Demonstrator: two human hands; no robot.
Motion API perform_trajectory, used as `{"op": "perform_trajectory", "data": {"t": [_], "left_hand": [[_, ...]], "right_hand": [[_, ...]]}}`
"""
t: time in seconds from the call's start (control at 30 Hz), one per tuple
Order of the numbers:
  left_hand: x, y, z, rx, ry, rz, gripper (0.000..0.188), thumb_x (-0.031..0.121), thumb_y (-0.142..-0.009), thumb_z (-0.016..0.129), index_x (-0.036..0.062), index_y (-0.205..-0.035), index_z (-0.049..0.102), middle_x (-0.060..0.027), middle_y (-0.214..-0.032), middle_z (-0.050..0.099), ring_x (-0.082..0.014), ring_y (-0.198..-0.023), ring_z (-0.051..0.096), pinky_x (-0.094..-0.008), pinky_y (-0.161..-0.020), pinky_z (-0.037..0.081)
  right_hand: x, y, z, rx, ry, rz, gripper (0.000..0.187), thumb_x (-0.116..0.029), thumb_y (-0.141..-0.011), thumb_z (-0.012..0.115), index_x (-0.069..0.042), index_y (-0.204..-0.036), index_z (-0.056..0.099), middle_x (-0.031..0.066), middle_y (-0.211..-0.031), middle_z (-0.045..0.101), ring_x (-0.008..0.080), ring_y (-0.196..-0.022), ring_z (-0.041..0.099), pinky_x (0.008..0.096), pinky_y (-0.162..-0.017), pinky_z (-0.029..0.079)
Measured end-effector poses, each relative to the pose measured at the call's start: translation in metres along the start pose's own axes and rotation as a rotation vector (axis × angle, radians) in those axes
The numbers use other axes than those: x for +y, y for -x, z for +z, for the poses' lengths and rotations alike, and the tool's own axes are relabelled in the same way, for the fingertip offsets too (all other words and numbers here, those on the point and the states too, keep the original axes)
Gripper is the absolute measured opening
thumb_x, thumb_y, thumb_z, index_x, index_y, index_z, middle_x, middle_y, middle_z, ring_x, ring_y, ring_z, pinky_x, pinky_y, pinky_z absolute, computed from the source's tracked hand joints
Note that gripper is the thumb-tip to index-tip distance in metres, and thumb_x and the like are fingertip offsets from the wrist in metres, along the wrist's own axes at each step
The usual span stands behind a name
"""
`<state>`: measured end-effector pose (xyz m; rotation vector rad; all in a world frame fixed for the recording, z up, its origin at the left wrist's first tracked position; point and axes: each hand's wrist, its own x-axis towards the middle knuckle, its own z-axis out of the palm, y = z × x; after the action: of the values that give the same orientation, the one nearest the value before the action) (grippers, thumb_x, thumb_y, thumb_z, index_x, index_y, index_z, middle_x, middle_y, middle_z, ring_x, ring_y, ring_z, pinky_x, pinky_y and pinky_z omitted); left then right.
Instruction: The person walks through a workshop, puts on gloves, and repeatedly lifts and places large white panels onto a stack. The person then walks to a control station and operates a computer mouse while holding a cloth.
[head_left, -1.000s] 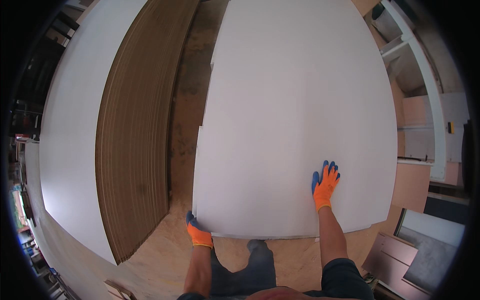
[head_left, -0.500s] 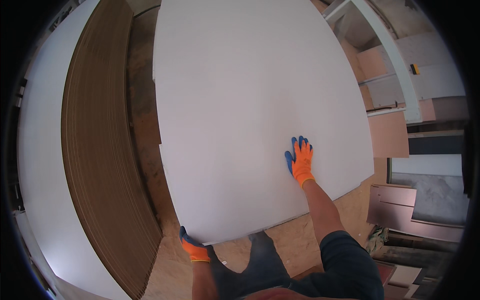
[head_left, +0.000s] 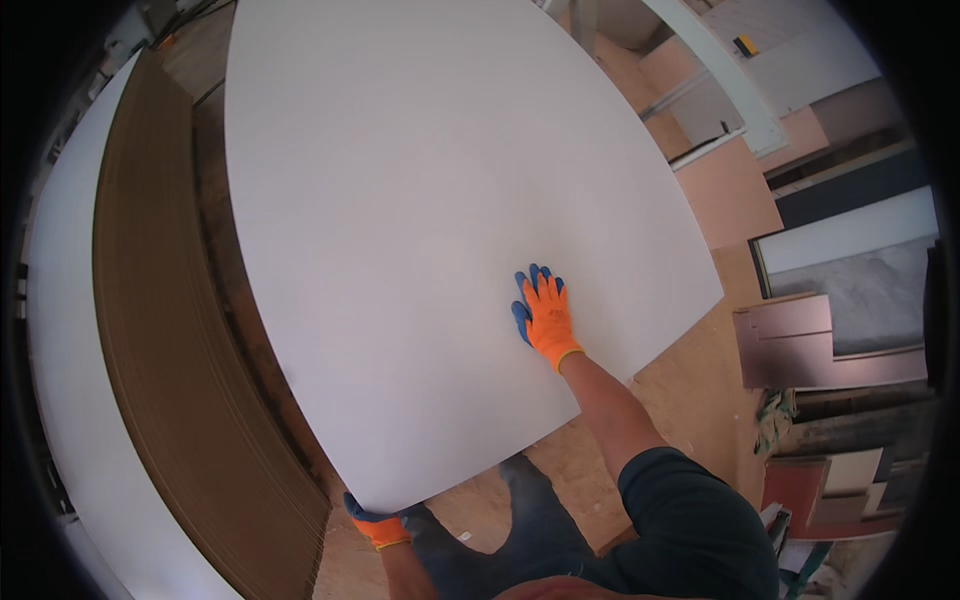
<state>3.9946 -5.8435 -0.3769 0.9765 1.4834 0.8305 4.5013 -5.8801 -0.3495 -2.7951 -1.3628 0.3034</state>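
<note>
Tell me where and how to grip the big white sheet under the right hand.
Probably take the white sheet by its near-left corner, coming from the person's side, where the left hand is: two edges meet there, giving a hold. The broad flat face under the right hand offers little to pinch.

White panel (head_left: 440, 180) cropped above, left grip (head_left: 376, 523) part-hidden

Soft light falls on the white panel (head_left: 430, 240), and the floor strip (head_left: 211, 160) left of it is dim. The panel's long edges look curved; far beyond them, the corners are black.
</note>
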Motion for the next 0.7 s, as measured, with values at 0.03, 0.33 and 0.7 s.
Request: {"op": "perform_trajectory", "data": {"t": [0.03,0.33,0.7], "left_hand": [[0.002,-0.002,0.001,0.019,-0.161,0.129,0.024,0.021,-0.100,0.055,0.0024,-0.114,0.063,-0.0099,-0.111,0.068,-0.0198,-0.095,0.065,-0.0357,-0.081,0.054],[0.003,-0.021,-0.012,-0.043,-0.228,0.017,0.034,0.013,-0.095,0.062,-0.0015,-0.126,0.062,-0.0117,-0.123,0.067,-0.0214,-0.104,0.065,-0.0356,-0.087,0.054],[-0.048,0.062,-0.123,0.470,0.417,-0.613,0.045,0.038,-0.099,0.059,-0.0021,-0.119,0.062,-0.0169,-0.103,0.073,-0.0275,-0.093,0.070,-0.0354,-0.072,0.053]], "right_hand": [[-0.002,-0.005,-0.001,-0.011,-0.040,0.014,0.070,-0.017,-0.087,0.069,-0.010,-0.150,0.040,0.0213,-0.156,0.035,0.0403,-0.147,0.028,0.0557,-0.121,0.020],[-0.013,-0.026,-0.009,0.100,-0.119,-0.076,0.073,-0.014,-0.087,0.069,-0.011,-0.153,0.037,0.0208,-0.160,0.030,0.0406,-0.150,0.024,0.0533,-0.124,0.016],[0.034,-0.058,0.037,0.352,-0.064,-0.278,0.049,-0.011,-0.099,0.055,-0.001,-0.147,0.048,0.0233,-0.149,0.048,0.0381,-0.140,0.042,0.0473,-0.118,0.031]]}}
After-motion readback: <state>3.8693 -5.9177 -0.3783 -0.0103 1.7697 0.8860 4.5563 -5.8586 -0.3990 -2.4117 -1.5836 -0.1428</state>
